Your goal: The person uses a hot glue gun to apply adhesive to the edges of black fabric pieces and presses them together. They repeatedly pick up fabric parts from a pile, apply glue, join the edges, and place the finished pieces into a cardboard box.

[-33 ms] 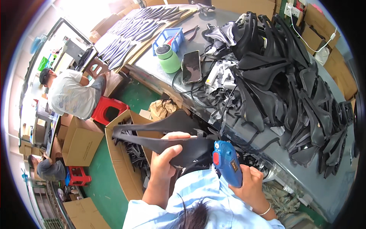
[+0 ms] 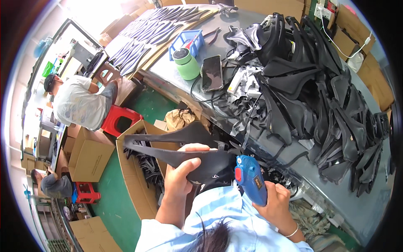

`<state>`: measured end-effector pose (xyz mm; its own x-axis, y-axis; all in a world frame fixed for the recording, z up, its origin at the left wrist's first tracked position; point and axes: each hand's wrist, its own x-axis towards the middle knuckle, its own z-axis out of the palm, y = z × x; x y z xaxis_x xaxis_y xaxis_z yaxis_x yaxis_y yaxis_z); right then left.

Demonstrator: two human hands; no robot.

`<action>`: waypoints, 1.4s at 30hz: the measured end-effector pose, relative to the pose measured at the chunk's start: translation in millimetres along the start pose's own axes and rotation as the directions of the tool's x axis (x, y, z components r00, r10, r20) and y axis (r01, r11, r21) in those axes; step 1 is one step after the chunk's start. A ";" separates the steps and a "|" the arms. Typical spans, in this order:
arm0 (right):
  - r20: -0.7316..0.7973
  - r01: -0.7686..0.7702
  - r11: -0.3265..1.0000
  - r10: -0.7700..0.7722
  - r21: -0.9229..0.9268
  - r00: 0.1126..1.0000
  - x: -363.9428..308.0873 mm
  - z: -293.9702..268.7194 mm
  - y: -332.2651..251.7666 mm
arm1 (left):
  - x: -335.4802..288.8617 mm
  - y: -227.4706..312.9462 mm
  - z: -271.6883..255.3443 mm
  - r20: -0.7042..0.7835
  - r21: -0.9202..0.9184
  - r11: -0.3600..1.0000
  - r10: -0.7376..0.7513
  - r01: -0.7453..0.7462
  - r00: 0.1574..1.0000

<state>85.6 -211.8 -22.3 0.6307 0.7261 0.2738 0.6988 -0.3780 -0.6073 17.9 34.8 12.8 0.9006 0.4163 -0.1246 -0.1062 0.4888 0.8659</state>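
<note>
Almost nothing has changed since the preceding picture; the work seems to stand at the same point.
At frame centre, the left hand (image 2: 178,178) pinches a black forked saddle-shaped panel (image 2: 176,156); the right hand (image 2: 277,206), lower right of centre, wraps round a blue handheld power tool (image 2: 253,181). Left of centre, an open cardboard box (image 2: 136,189) holds black strip-like pieces (image 2: 147,170); upper centre, a blue plastic basket (image 2: 196,47) holds something red.
</note>
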 end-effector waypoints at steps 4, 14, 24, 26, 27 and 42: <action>0.031 0.024 0.999 -0.023 -0.024 0.999 -2.8 4.3 1.3 | -1.8 14.4 -1.8 -0.027 0.065 0.998 -0.020 0.022 0.999; 0.073 0.012 1.000 -0.012 -0.008 0.997 -6.8 9.2 0.1 | -4.1 16.7 8.4 0.016 0.193 0.980 -0.044 0.040 0.999; 0.028 0.071 0.997 -0.072 0.042 0.997 2.4 17.5 -11.3 | -16.3 -7.9 -25.5 -0.190 0.301 0.951 -0.005 0.064 0.982; 0.036 0.031 0.999 -0.033 0.035 0.999 2.0 17.2 -7.0 | -26.0 -17.9 -49.1 -0.368 0.207 0.977 0.023 0.058 0.930; 0.029 0.002 1.000 -0.002 0.022 1.000 0.6 19.0 -2.5 | -25.8 -27.4 -68.7 -0.434 0.182 0.983 0.055 0.028 0.899; 0.191 -0.184 0.982 0.172 0.050 0.966 -9.0 41.9 -2.4 | -223.6 -217.8 -348.7 -0.967 -0.251 0.872 -0.244 -0.419 0.072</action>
<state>64.1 -193.4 -54.5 0.6651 0.7465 0.0180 0.5527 -0.4760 -0.6840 -307.3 102.6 -316.9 -0.3172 0.6520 -0.6887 -0.5762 0.4443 0.6860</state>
